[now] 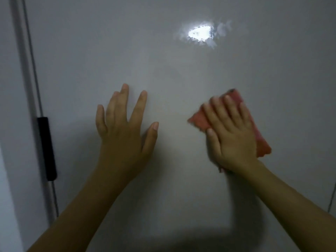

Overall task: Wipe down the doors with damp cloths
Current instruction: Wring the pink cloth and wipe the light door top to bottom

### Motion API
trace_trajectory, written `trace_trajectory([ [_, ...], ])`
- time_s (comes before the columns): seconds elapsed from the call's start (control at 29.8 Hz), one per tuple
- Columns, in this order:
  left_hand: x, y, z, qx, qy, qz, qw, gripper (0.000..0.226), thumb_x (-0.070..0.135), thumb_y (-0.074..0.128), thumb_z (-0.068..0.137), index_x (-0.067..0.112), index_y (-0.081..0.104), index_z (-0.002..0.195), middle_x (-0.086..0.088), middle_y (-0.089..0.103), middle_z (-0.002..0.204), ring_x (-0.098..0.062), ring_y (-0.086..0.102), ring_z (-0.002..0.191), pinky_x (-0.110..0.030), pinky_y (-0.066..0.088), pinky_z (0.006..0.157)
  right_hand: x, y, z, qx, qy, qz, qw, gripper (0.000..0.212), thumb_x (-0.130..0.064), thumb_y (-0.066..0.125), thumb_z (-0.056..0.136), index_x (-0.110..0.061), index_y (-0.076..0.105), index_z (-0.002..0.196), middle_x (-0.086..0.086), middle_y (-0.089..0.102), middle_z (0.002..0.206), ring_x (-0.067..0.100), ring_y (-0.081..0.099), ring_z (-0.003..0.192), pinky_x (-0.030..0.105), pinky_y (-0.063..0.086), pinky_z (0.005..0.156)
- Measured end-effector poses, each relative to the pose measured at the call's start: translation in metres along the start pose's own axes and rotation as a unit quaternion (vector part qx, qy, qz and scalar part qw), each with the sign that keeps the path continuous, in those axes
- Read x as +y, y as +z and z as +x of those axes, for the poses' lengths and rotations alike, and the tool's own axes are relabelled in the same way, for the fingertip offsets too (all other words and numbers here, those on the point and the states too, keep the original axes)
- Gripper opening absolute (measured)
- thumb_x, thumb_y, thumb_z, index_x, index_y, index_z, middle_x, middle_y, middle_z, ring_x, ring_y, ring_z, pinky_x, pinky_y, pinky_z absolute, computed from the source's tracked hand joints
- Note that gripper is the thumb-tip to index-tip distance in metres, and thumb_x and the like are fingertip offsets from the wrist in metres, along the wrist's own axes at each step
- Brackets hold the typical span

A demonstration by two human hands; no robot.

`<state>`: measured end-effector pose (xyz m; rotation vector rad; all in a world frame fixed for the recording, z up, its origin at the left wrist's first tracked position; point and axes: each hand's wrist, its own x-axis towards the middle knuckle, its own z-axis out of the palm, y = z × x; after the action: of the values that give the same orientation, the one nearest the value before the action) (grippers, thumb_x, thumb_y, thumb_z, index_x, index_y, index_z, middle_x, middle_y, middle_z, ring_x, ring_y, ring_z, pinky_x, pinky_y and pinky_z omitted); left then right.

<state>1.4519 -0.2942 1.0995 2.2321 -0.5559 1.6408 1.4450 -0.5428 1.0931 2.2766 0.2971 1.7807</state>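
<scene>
Right hand (231,135) lies flat w/ fingers spread, pinning folded pink cloth (254,128) to the door (163,70), well right of the black hinge (47,148), prob. for even wiping pressure; left hand (123,124), empty & splayed, nearer hinge, seems to brace.

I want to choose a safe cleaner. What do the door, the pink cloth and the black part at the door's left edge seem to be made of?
Door: smooth, glossy painted or laminated panel, perhaps; it mirrors a bright light.
Pink cloth: soft folded fabric, maybe microfibre; it bends under the right hand.
Black part: matte, likely a hinge in plastic or coated metal; unclear.
</scene>
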Motion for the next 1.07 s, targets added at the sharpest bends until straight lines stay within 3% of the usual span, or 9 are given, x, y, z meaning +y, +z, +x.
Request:
trace_trajectory([
  [0.13, -0.032, 0.0, -0.009, 0.002, -0.033, 0.011, 0.999, 0.064, 0.047, 0.032, 0.092, 0.012, 0.037, 0.145, -0.027, 0.023, 0.151, -0.045, 0.022, 0.139, -0.059, 0.013, 0.11, -0.049, 0.01, 0.041, 0.092, 0.25, 0.003, 0.964, 0.056, -0.033, 0.021, 0.099, -0.014, 0.014, 0.151, 0.008, 0.014, 0.158, 0.028, 0.009, 0.146, 0.045, 0.004, 0.118],
  [0.2, -0.041, 0.003, -0.01, 0.008, -0.036, 0.016, 0.999, 0.063, 0.047, 0.033, 0.091, 0.015, 0.037, 0.146, -0.027, 0.023, 0.152, -0.046, 0.022, 0.139, -0.06, 0.013, 0.11, -0.079, 0.018, 0.045, 0.083, 0.193, 0.007, 0.978, 0.056, -0.035, 0.02, 0.098, -0.015, 0.015, 0.151, 0.006, 0.013, 0.157, 0.028, 0.009, 0.146, 0.046, 0.004, 0.118],
  [0.34, -0.047, 0.006, -0.009, 0.022, -0.01, 0.02, 1.0, 0.061, 0.044, 0.036, 0.092, 0.013, 0.039, 0.144, -0.026, 0.027, 0.15, -0.045, 0.027, 0.138, -0.059, 0.023, 0.107, -0.094, 0.022, 0.011, 0.0, -0.061, 0.001, 0.998, 0.053, -0.033, 0.028, 0.098, -0.018, 0.024, 0.149, 0.004, 0.019, 0.156, 0.026, 0.013, 0.146, 0.046, 0.009, 0.118],
  [0.4, -0.054, 0.001, -0.01, 0.026, -0.001, -0.002, 1.0, 0.06, 0.042, 0.037, 0.092, 0.012, 0.041, 0.144, -0.025, 0.03, 0.149, -0.043, 0.029, 0.137, -0.058, 0.023, 0.108, -0.081, 0.016, 0.005, -0.014, -0.094, -0.011, 0.995, 0.052, -0.032, 0.031, 0.097, -0.018, 0.027, 0.147, 0.003, 0.022, 0.154, 0.025, 0.016, 0.145, 0.045, 0.011, 0.118],
  [0.6, -0.089, -0.008, -0.023, 0.029, -0.024, -0.025, 0.999, 0.061, 0.042, 0.036, 0.092, 0.009, 0.04, 0.143, -0.028, 0.027, 0.149, -0.042, 0.025, 0.138, -0.057, 0.016, 0.11, -0.116, 0.023, 0.054, 0.088, 0.245, 0.0, 0.966, 0.057, -0.033, 0.024, 0.097, -0.012, 0.017, 0.15, 0.009, 0.017, 0.157, 0.028, 0.011, 0.146, 0.046, 0.006, 0.118],
  [0.67, -0.093, -0.008, -0.025, 0.024, -0.023, -0.03, 0.999, 0.061, 0.041, 0.036, 0.092, 0.008, 0.04, 0.143, -0.028, 0.027, 0.149, -0.043, 0.025, 0.138, -0.057, 0.02, 0.11, -0.152, 0.032, 0.051, 0.067, 0.162, 0.012, 0.984, 0.059, -0.033, 0.028, 0.096, -0.015, 0.015, 0.15, 0.005, 0.011, 0.157, 0.026, 0.008, 0.146, 0.045, 0.001, 0.118],
  [0.77, -0.097, -0.01, -0.028, 0.02, -0.012, -0.039, 0.999, 0.059, 0.039, 0.037, 0.092, 0.006, 0.041, 0.142, -0.027, 0.029, 0.149, -0.043, 0.027, 0.138, -0.058, 0.022, 0.11, -0.167, 0.037, 0.015, -0.015, -0.092, 0.01, 0.996, 0.057, -0.032, 0.036, 0.096, -0.019, 0.021, 0.149, 0.002, 0.012, 0.157, 0.026, 0.009, 0.146, 0.045, 0.003, 0.118],
  [0.84, -0.101, -0.015, -0.032, 0.02, -0.008, -0.043, 0.999, 0.059, 0.037, 0.036, 0.092, 0.005, 0.041, 0.141, -0.025, 0.03, 0.149, -0.04, 0.028, 0.139, -0.057, 0.018, 0.112, -0.153, 0.034, 0.011, -0.026, -0.144, -0.002, 0.989, 0.055, -0.032, 0.037, 0.096, -0.019, 0.024, 0.148, 0.002, 0.016, 0.156, 0.024, 0.012, 0.146, 0.044, 0.006, 0.118],
  [1.07, -0.137, -0.02, -0.057, 0.044, -0.015, -0.01, 0.999, 0.06, 0.037, 0.04, 0.09, 0.003, 0.045, 0.139, -0.026, 0.026, 0.15, -0.038, 0.02, 0.141, -0.055, 0.012, 0.113, -0.178, 0.031, 0.074, 0.071, 0.117, 0.006, 0.991, 0.055, -0.034, 0.027, 0.098, -0.017, 0.018, 0.15, 0.001, 0.011, 0.156, 0.026, 0.011, 0.146, 0.045, 0.007, 0.118],
])
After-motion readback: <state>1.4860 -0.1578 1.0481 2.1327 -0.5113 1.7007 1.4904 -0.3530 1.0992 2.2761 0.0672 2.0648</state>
